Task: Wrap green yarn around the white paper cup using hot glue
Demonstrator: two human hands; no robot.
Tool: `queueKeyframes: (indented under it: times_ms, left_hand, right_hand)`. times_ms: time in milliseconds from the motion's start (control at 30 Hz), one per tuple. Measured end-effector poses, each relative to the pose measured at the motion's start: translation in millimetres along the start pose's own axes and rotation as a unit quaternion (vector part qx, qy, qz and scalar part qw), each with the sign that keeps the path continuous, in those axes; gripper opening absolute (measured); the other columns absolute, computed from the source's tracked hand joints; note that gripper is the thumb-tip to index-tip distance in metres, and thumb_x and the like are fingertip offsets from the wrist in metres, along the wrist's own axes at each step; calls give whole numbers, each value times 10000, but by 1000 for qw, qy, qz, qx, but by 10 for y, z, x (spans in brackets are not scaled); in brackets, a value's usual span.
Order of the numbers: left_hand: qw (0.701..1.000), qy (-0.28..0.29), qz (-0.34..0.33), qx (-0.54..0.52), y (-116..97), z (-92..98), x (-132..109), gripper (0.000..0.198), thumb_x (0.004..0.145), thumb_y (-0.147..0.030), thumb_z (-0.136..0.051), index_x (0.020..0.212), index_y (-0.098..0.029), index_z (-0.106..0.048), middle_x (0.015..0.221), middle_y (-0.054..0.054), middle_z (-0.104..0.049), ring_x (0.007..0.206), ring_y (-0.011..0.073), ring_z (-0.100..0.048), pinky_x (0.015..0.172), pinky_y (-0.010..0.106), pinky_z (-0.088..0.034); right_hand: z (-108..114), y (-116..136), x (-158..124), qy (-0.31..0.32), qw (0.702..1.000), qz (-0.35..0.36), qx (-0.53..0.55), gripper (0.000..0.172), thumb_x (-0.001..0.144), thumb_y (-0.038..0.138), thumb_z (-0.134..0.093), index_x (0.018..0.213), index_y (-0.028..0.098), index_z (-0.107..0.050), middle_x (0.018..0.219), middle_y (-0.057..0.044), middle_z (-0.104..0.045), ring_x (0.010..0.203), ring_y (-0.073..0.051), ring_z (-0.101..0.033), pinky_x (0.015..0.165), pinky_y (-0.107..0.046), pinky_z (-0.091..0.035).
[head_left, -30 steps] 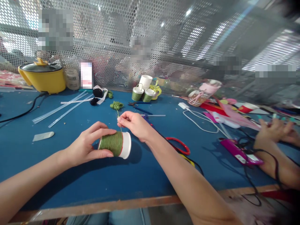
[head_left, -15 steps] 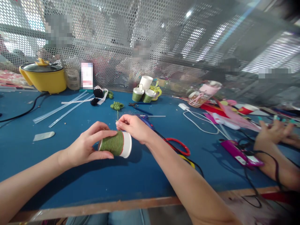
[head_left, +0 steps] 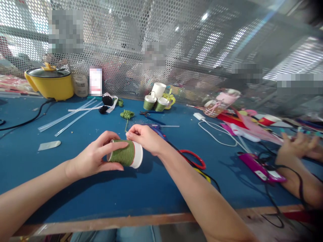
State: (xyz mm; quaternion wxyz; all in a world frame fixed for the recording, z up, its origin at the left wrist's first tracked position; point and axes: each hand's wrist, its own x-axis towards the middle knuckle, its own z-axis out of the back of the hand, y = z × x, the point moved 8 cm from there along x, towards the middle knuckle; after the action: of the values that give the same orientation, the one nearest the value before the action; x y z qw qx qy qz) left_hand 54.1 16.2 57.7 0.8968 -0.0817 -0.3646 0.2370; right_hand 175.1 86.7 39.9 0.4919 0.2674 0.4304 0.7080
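Evidently the left hand (head_left: 92,154) serves as a cradle: its fingers lie over the top and its thumb under the bottom of the yarn-wrapped cup (head_left: 122,154), just left of the frame's centre. The cup lies tilted on its side, its white band to the right, probably so that the wound part faces the other hand; whether it touches the table is hard to tell. The right hand (head_left: 143,137) has thumb and forefinger pinched together, apparently on the green yarn (head_left: 126,126), just above the cup's upper edge. That strand runs up to a loose skein (head_left: 127,114), which seems set there so it can feed freely.

Two small green-wrapped cups (head_left: 149,103) (head_left: 160,106) stand by a plain white cup (head_left: 158,89) in the upper middle, with pliers (head_left: 152,113) near them. Red-handled scissors (head_left: 193,159) lie right of centre, partly behind the right forearm.

The blue tabletop (head_left: 113,205) is matte, edged with worn brown along the bottom. At upper left sits a yellow electric pot (head_left: 55,86); at far right are a purple power strip (head_left: 261,168) and a co-worker's hand (head_left: 294,144). Behind everything rises a perforated metal screen (head_left: 121,37), the bright room blurred beyond it.
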Motion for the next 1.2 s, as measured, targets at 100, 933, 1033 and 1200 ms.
queueKeyframes:
  times_ms: [100, 933, 1033, 1200]
  left_hand:
    - [1000, 0, -3, 5, 1, -6, -1, 459, 847, -436, -525, 1247, -234, -425, 1095, 102, -429, 954, 211, -510, 813, 354, -492]
    - [997, -55, 49, -37, 57, 60, 29, 370, 813, -248, -613, 1140, -216, -444, 1136, 107, -422, 1070, 243, -460, 893, 408, -449]
    - [993, -31, 83, -72, 145, -21, 21, 479, 780, -294, -648, 1189, -214, -412, 1150, 112, -419, 1084, 251, -455, 894, 402, -447]
    - [975, 31, 163, -147, 297, -161, -27, 603, 789, -393, -620, 1286, -220, -326, 1127, 97, -491, 1015, 245, -519, 850, 388, -466]
  right_hand:
    - [-2, 13, -2, 1, 1000, 1, 0, 157, 784, 298, -565, 714, 163, -525, 639, 25, -540, 542, -88, -442, 530, -220, -356]
    - [92, 121, -285, 94, 994, 34, 30, 525, 733, 482, -628, 1118, 139, -534, 1086, -104, -608, 974, -205, -574, 815, -326, -465]
    - [33, 64, -329, 90, 995, 50, 5, 558, 696, 398, -685, 1160, 148, -499, 1071, -92, -608, 946, -206, -584, 818, -339, -464]
    - [12, 104, -360, 22, 991, 85, -102, 564, 646, 370, -732, 1134, 171, -531, 1137, -98, -560, 1021, -231, -546, 888, -380, -421]
